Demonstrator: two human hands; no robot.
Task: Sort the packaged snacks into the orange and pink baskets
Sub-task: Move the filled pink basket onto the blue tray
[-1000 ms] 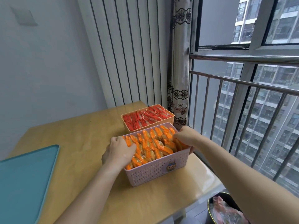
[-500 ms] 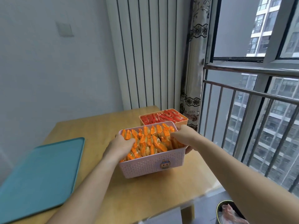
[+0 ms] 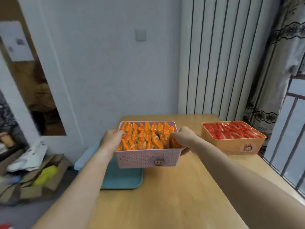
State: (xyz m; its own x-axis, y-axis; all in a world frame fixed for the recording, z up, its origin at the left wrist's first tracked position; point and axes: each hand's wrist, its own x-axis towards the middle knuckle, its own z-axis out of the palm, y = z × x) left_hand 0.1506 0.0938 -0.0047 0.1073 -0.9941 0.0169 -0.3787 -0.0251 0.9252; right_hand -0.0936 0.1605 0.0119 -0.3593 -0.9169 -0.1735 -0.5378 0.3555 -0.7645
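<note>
A pink basket (image 3: 145, 158) packed with several orange-wrapped snacks (image 3: 145, 138) is held above the wooden table (image 3: 173, 195), over the left part of it. My left hand (image 3: 112, 139) grips its left rim and my right hand (image 3: 183, 138) grips its right rim, thumbs inside. An orange basket (image 3: 237, 147) filled with several red-wrapped snacks (image 3: 231, 133) stands on the table at the far right, apart from the pink one.
A teal tray (image 3: 122, 179) lies on the table's left edge, partly under the lifted basket. Cardboard, bags and clutter (image 3: 33, 171) sit on the floor at left. A radiator wall, a curtain and a railed window (image 3: 288, 146) bound the right side.
Both hands have lifted the pink basket off the table and carried it left, away from the orange basket. The view has swung left, so the tray now lies beneath it.
</note>
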